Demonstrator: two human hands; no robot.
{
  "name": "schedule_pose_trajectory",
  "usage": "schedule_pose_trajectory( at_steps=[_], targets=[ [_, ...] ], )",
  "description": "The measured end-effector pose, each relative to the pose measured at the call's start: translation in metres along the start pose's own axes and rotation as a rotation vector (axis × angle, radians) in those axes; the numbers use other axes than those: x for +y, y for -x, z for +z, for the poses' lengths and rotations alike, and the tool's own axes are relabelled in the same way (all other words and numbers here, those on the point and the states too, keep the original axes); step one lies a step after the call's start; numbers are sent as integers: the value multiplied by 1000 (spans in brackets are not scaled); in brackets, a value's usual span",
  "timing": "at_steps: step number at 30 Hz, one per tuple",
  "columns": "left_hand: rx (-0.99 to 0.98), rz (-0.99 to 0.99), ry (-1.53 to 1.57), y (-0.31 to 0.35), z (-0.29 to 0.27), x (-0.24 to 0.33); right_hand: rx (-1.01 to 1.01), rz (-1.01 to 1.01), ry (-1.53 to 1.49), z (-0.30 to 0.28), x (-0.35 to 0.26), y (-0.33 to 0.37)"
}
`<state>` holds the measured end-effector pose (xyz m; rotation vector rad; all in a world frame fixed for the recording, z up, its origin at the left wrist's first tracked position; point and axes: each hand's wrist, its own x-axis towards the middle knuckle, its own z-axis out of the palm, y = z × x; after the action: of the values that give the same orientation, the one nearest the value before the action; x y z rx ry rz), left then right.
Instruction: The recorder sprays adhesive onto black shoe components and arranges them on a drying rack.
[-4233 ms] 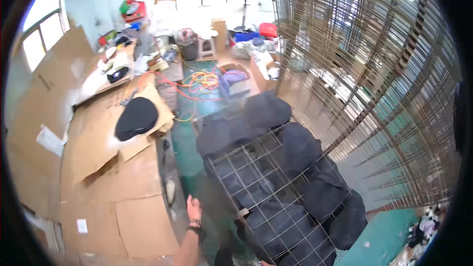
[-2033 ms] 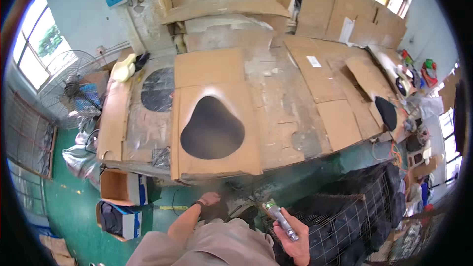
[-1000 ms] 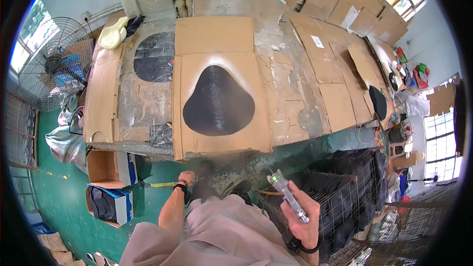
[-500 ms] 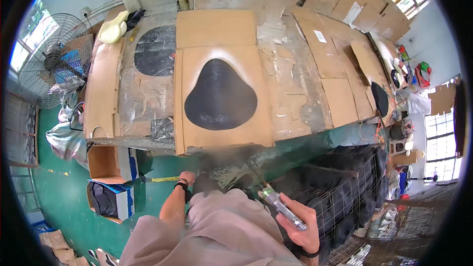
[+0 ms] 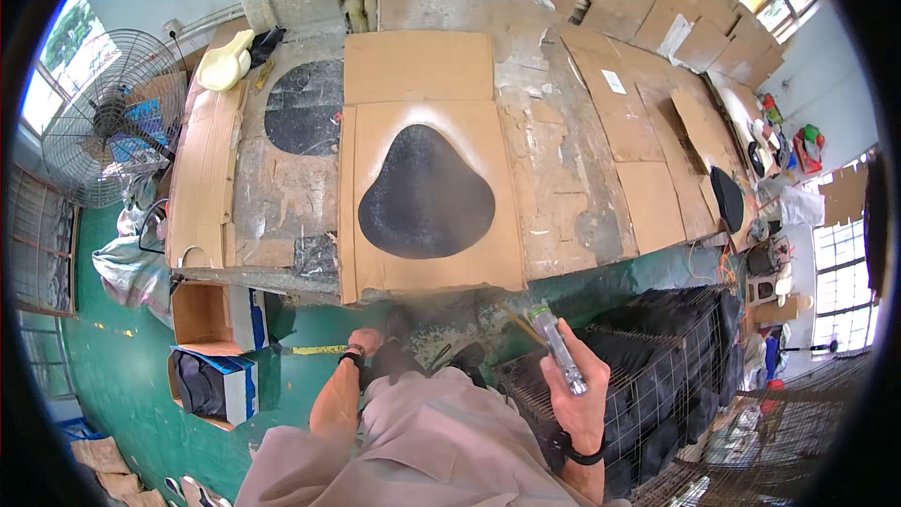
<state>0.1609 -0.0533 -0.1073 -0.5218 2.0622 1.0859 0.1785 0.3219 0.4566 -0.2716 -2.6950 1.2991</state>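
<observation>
We've got the right hand (image 5: 577,387) wrapped around a silver spray gun (image 5: 562,359), near the wire cage (image 5: 668,385). Left hand (image 5: 367,342) hangs low; we can't tell its finger spread. Black rounded-triangular pad (image 5: 427,195) lies on cardboard (image 5: 375,277) atop the desk (image 5: 563,211).

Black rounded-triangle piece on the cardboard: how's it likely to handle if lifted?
The black rounded-triangle piece is probably light and may flex, since it looks thin. It seems unlikely to roll, lying flat on the cardboard. It might feel tacky: pale, spray-like haze borders its upper edge.
</observation>
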Motion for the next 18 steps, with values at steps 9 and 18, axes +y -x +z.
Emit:
schedule_pose_trajectory(
  at_steps=[9,18],
  targets=[
    [-120,-191,-171,1,0,-14,-43,-11,-57,-1,-15,9],
    [-68,57,-261,-16,4,7,-39,-13,-41,-1,-21,4]
  ],
)
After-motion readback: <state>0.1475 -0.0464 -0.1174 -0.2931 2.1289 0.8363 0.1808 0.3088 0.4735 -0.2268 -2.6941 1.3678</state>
